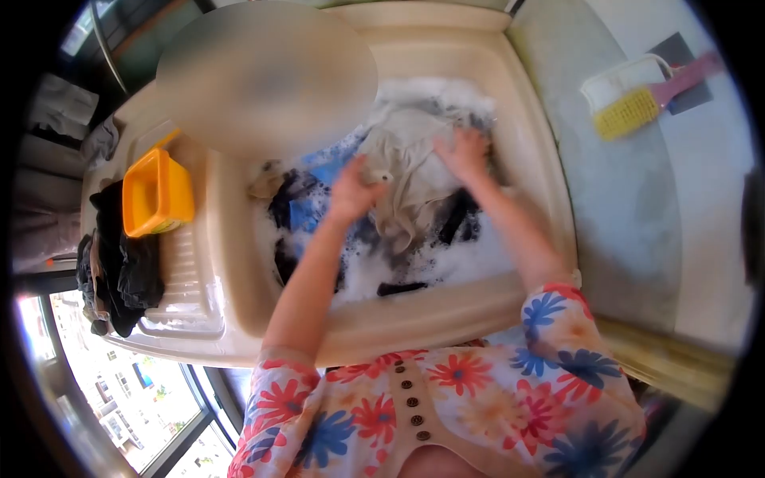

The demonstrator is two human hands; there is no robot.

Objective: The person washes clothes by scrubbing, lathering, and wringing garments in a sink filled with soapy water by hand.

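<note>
Beige sink basin [374, 319] walls frame sudsy laundry, where a pale garment [410, 151] lies lengthwise toward the wearer, its narrow end nearest. The left hand [356, 191] is unclenched at its left edge; the right hand [464, 153] spreads loosely over its right side.

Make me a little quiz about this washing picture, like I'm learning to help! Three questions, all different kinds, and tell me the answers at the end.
1. True or false: the left hand and the right hand are both over the sink.

2. Pick one. What colour is the handle of the brush?
A. Green
B. Pinkish purple
C. Black

3. Fill in the gap: around the grey cloth there is lots of white ____.

Key: 1. True. 2. B. 3. foam.
</note>
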